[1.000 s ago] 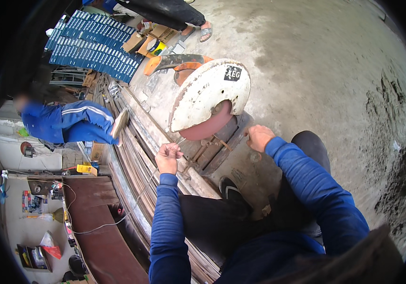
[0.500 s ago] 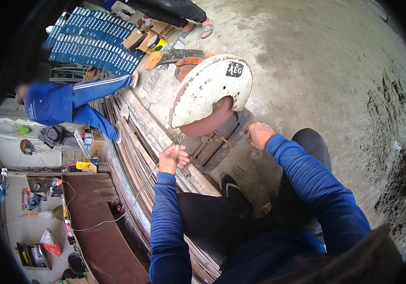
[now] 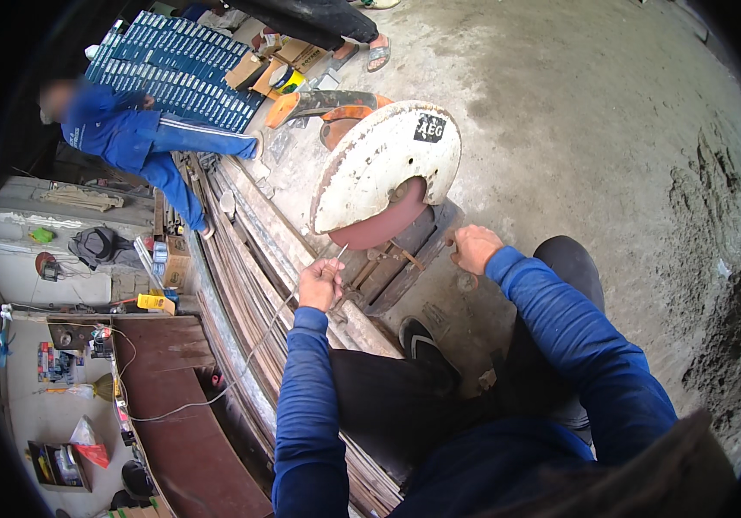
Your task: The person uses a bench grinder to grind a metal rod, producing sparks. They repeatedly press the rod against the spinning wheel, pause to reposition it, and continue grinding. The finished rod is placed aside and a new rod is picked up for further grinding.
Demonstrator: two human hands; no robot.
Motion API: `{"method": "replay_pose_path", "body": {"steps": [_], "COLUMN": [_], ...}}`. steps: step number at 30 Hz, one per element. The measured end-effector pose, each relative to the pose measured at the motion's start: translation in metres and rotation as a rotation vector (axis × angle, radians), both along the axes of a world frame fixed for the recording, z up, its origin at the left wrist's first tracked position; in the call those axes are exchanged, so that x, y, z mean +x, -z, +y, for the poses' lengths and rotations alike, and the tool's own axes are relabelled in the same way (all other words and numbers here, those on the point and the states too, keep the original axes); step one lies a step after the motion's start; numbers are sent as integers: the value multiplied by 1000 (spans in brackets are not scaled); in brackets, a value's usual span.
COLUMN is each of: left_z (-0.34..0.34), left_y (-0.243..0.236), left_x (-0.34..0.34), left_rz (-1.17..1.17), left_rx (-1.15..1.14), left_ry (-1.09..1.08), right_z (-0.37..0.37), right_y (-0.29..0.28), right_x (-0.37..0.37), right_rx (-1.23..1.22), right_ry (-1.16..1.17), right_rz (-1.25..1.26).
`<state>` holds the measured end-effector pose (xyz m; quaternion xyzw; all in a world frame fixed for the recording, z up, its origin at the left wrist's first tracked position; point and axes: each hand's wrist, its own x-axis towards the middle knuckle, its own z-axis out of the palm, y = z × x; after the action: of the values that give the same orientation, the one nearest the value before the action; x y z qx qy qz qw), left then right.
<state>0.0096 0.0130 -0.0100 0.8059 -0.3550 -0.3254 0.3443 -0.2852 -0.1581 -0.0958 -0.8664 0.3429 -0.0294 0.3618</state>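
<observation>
A chop saw with a worn white guard and a reddish-brown cutting disc stands on the floor before me. Closed in a pinch, my left hand holds a thin grey wire. Its short pale tip pokes out beyond my fingers, close to the lower edge of the disc; whether they touch I cannot tell. My right hand is curled beside the right edge of the saw's dark metal base. What its fingers grip, if anything, is hidden.
Long metal bars lie along my left. A person in blue stands beyond them, and another person's sandalled feet show at the back. Stacked blue boxes, a brown bench and a grey heap surround the spot.
My left hand has moved slightly right and up, its fingers closing more tightly, and the wire's tip now shows nearer the disc. The person in blue has shifted. My right hand stays put.
</observation>
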Motion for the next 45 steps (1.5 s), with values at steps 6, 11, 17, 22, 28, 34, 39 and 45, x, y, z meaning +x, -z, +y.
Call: {"method": "replay_pose_path", "body": {"steps": [6, 11, 17, 22, 28, 34, 39, 45], "left_z": [-7, -9, -12, -15, -19, -20, -22, -22], "left_y": [6, 6, 6, 6, 6, 4, 3, 0], "left_x": [2, 1, 0, 0, -4, -6, -7, -9], "left_rz": [-412, -597, -628, -669, -767, -799, -741, -775], "left_rx": [47, 53, 73, 95, 84, 86, 63, 83], "left_ry": [73, 83, 69, 48, 40, 42, 21, 35], "right_z": [0, -1, -2, -2, -2, -3, -3, -4], "right_y": [1, 4, 9, 9, 8, 9, 7, 1], "right_x": [1, 2, 3, 3, 4, 5, 4, 4], "right_rx": [7, 11, -13, -12, -4, 8, 10, 18], "right_ry": [11, 11, 5, 13, 14, 18, 20, 7], "right_rz": [5, 11, -21, -17, -3, 15, 25, 47]}}
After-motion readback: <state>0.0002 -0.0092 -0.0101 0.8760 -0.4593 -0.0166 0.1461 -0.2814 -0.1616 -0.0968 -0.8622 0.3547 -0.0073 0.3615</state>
